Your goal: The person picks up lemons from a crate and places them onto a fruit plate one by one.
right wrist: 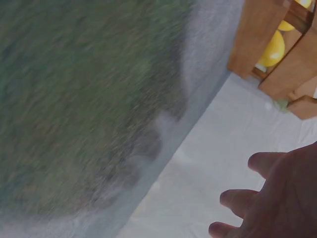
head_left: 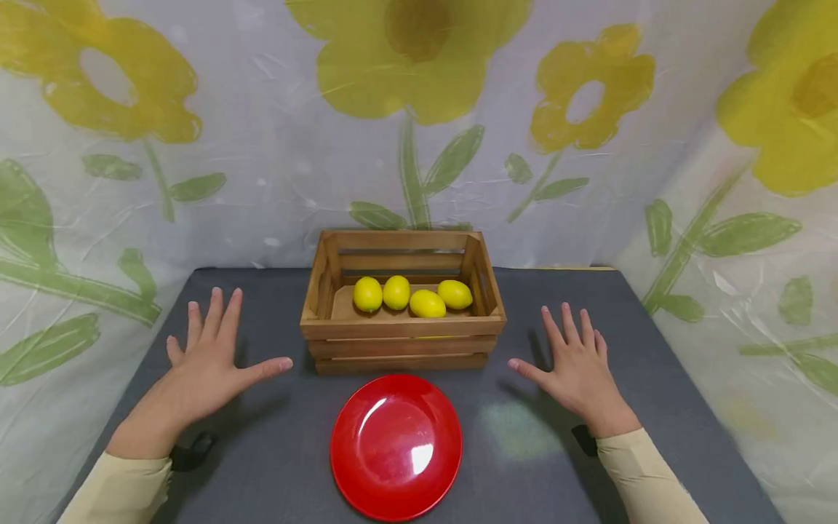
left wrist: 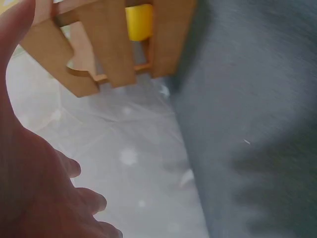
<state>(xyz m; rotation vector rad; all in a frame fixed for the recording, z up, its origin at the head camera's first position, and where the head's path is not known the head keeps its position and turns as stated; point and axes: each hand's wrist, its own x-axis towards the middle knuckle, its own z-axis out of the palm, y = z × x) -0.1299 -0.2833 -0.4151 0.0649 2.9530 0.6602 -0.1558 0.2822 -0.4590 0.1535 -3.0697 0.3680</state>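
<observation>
My left hand [head_left: 208, 366] hovers over the left part of the table, fingers spread and thumb pointing toward the crate. On the other side my right hand [head_left: 577, 367] is likewise spread above the table, its thumb toward the crate's right end. Neither holds anything. Between them stands a slatted wooden crate [head_left: 402, 330] with several yellow lemons [head_left: 428, 303] inside on its floor. In front of the crate lies a round red plate [head_left: 396, 447] with nothing on it. The left wrist view shows the crate's end slats [left wrist: 114, 44]; the right wrist view catches lemons [right wrist: 273, 50] through the gaps.
A dark grey cloth-covered table [head_left: 511, 480] carries everything. Behind it and along both sides hangs a pale sheet [head_left: 275, 167] printed with yellow flowers, close to the crate's back. Dark bands [head_left: 191, 453] sit at the wrists below the light sleeves.
</observation>
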